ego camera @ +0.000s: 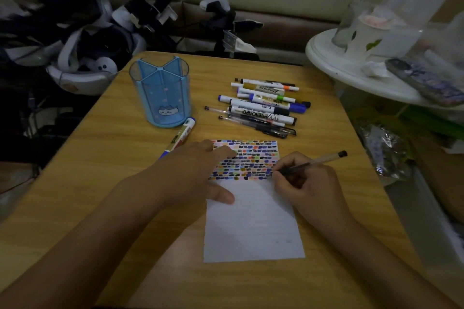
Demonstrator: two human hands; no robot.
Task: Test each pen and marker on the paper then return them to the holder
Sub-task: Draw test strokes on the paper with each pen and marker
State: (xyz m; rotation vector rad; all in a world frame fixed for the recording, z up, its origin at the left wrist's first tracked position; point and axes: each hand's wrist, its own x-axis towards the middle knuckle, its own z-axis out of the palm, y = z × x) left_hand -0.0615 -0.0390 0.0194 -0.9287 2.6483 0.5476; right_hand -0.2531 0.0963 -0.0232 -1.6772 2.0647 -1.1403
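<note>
The wooden counter [125, 183] fills most of what I can see, dimly lit, with a dark heap of straps and gear off its far left corner and a white round stand [351, 75] crowding its right edge. On the counter, nearest the person, lies the sheet of paper [253, 228]: its far half is packed with rows of small coloured dashes, its near half is bare. Behind it and to the left stands the blue holder [160, 93], upright, see-through, split into compartments, with a little cat face on its front and nothing visible inside. To the right of the holder, apart from it, a loose pile of pens and markers [263, 105] lies on the wood, some stacked across others. One more marker [179, 137] lies by itself just beside the holder's base, its blue end pointing toward the left hand.

The left hand [198, 168] rests flat on the paper's left side, fingers straight and spread, holding nothing, pinning the sheet. The right hand [308, 183] sits at the paper's right edge, fingers curled round a clear-barrelled pen [313, 162], whose tip touches the sheet at the end of the lowest row of dashes, its dark cap end angled up and away to the right.
</note>
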